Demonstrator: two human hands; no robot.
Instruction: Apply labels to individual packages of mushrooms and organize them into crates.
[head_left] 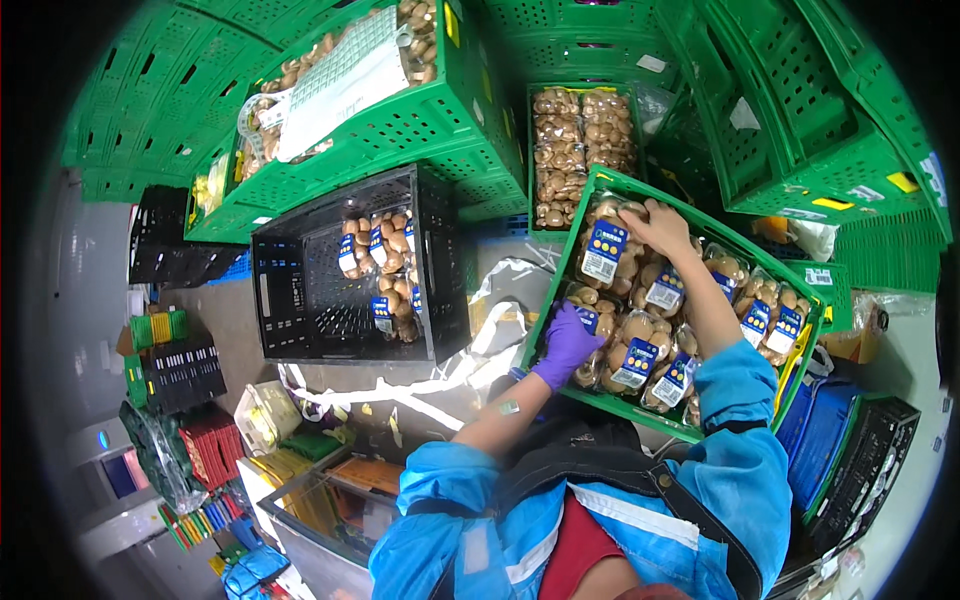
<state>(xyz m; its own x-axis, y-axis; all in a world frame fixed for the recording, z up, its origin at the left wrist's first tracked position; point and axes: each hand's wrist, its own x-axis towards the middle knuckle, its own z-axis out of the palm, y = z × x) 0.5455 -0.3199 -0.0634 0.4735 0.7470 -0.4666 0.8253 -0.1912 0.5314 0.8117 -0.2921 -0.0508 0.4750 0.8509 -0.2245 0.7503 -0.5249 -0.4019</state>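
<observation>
In front of me a green crate (690, 428) sits at a slant, filled with see-through packs of brown mushrooms bearing blue and white labels. My left hand (570, 345), in a purple glove, is closed on a mushroom pack (588, 318) by the crate's left side. Bare, my right hand (662, 230) reaches over the far end, its fingers bent round the top of another mushroom pack (606, 250). The undersides of both packs are hidden. To the left, a black crate (345, 348) holds several similar packs (380, 255) along its right side.
Behind stands a green crate of mushroom packs (585, 140). Stacked green crates (400, 130) rise at the back left, with a white sheet (350, 95) on top. More green crates (800, 120) stand at right. White strapping (440, 385) lies on the floor. Blue crates (815, 430) are at my right.
</observation>
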